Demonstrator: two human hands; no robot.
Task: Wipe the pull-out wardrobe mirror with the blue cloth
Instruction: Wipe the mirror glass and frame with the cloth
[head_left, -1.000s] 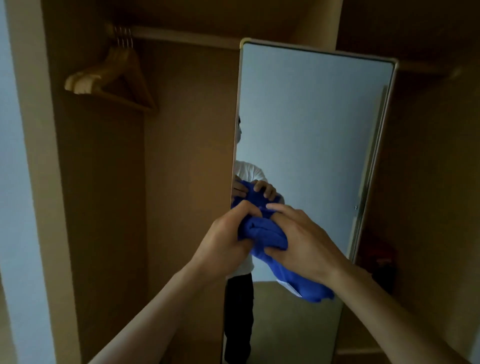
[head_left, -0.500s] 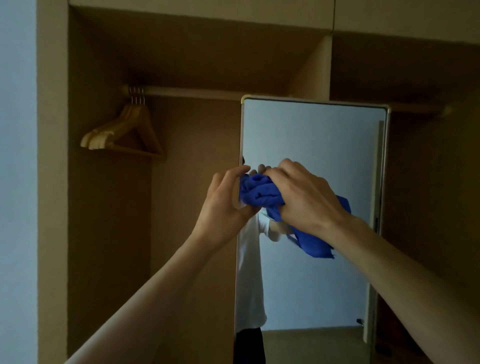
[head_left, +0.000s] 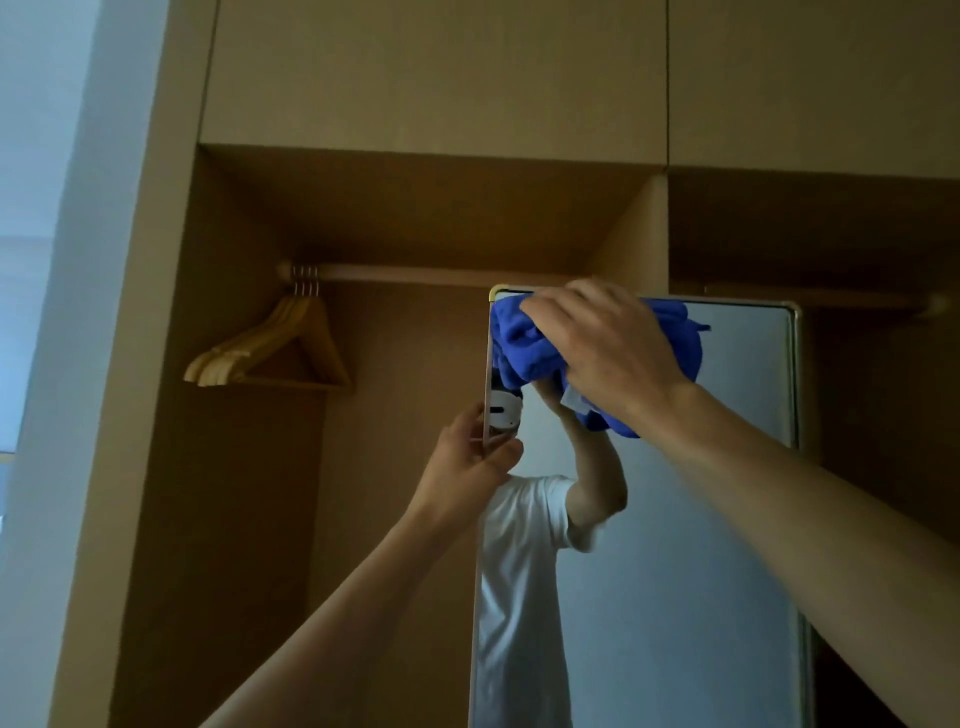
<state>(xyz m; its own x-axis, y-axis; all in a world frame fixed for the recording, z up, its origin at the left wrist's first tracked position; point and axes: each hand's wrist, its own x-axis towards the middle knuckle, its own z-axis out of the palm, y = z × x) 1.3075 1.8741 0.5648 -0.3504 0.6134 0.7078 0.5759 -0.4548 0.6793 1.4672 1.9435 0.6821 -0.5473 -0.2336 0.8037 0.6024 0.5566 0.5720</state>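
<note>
The cloth (head_left: 522, 345) is a plain vivid blue (with a pale label (head_left: 571, 400)), and the mirror (head_left: 675, 597) is rimmed in thin gold. The wardrobe (head_left: 415, 78) is plain tan, its hangers (head_left: 270, 358) a paler yellow.

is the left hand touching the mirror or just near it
Touching. The head view shows the left hand pinching the mirror by its left edge, thumb in front, fingers behind.

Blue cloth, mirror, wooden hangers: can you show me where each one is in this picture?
blue cloth (head_left: 524, 348), head view, bunched folds at its left end.
mirror (head_left: 639, 623), head view, bare glass in the lower half.
wooden hangers (head_left: 228, 364), head view, left shoulder of the bunch.
</note>
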